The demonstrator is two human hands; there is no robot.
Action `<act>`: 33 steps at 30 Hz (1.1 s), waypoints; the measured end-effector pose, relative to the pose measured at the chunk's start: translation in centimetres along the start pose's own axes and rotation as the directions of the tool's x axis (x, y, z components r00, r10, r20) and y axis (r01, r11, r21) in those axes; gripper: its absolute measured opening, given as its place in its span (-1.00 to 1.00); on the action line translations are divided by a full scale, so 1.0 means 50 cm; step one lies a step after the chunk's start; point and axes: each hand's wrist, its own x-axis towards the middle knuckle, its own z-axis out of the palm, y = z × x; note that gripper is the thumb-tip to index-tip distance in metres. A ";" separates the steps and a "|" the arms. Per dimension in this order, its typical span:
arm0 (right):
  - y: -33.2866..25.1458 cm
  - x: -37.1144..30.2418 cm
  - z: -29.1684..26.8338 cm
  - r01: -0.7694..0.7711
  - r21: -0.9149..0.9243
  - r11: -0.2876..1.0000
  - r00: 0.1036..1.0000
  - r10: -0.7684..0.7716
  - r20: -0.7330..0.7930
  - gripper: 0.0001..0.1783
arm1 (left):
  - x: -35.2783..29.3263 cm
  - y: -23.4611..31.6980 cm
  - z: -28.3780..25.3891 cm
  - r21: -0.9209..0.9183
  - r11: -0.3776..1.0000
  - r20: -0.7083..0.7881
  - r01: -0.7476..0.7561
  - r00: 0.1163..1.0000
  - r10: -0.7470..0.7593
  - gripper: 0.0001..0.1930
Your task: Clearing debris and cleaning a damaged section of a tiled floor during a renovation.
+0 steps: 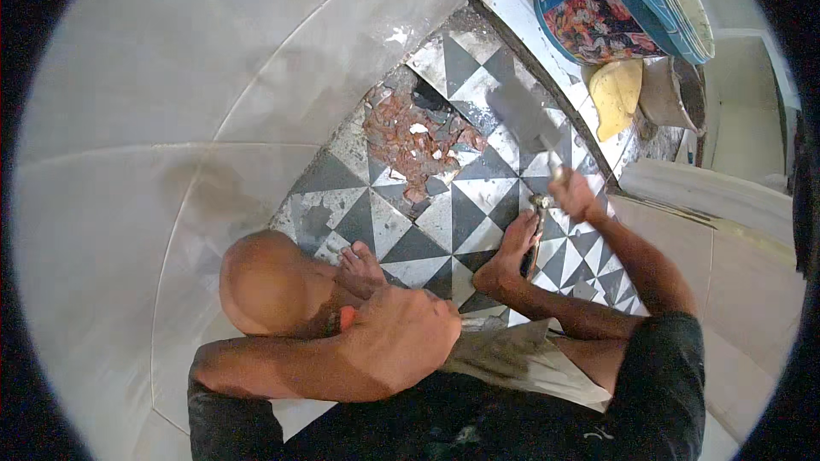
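My right hand (574, 193) is closed round the handle of a trowel. The trowel's grey blade (523, 113) is smeared by motion above the black-and-white patterned floor tiles (478, 201). Just below that hand, a hammer (536, 235) lies beside my right foot. My left hand (410, 337) is curled, knuckles up, in front of my body near my bent left knee. A small orange-red piece (347, 318) shows by its wrist side; what the fingers hold, if anything, is hidden. Ahead, a broken patch (418, 137) exposes reddish-brown rubble with white chips.
Large pale wall tiles (213, 102) curve round the left. A blue bucket (623, 8) stands at the far right beyond a raised sill (555, 90). A yellow broken piece (617, 98) and a dirty pale container (670, 94) lie by it. My bare feet are on the tiles.
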 end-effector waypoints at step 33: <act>-0.327 0.138 0.190 0.204 0.150 0.967 0.978 -0.196 -0.068 -0.47 | 0.000 -0.040 0.007 0.102 0.992 0.164 0.072 0.982 -0.088 -0.87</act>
